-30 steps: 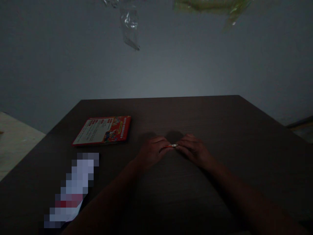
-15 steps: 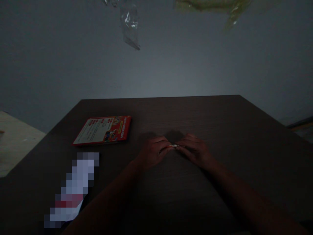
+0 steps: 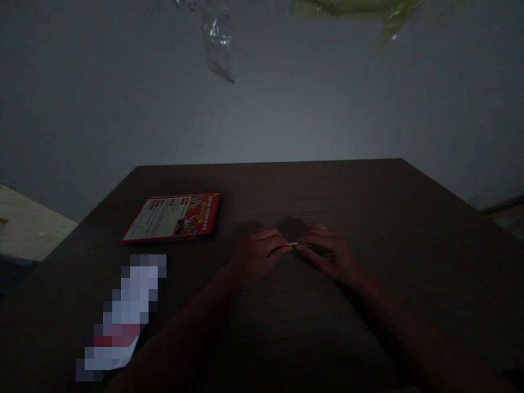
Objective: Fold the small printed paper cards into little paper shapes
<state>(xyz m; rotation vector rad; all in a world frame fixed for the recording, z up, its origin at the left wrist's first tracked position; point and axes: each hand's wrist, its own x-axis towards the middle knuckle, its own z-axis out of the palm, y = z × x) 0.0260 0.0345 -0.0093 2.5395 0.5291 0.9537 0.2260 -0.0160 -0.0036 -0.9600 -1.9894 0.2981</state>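
Note:
Over the middle of the dark table, my left hand (image 3: pixel 262 251) and my right hand (image 3: pixel 327 248) come close together at their fingertips. Between them they pinch a small, thin piece (image 3: pixel 292 244) seen edge-on, pale and shiny with a reddish tinge at its left end. Fingers cover both its ends, and in the dim light its kind cannot be made out. The thumbs lie on the near side and the fingers are curled on the far side.
A flat red box with a pale printed panel (image 3: pixel 159 218) lies left of my hands. Nearer, a blurred-out, lit rectangular object (image 3: pixel 126 311) rests beside my left forearm. Behind the dark wooden table (image 3: pixel 347 185) rises a grey wall with clear plastic (image 3: pixel 219 41) hanging on it.
The fingertips of my left hand have shifted slightly along the thin piece, so less of its reddish end shows. A dark shape has appeared at the far left edge, beyond the table.

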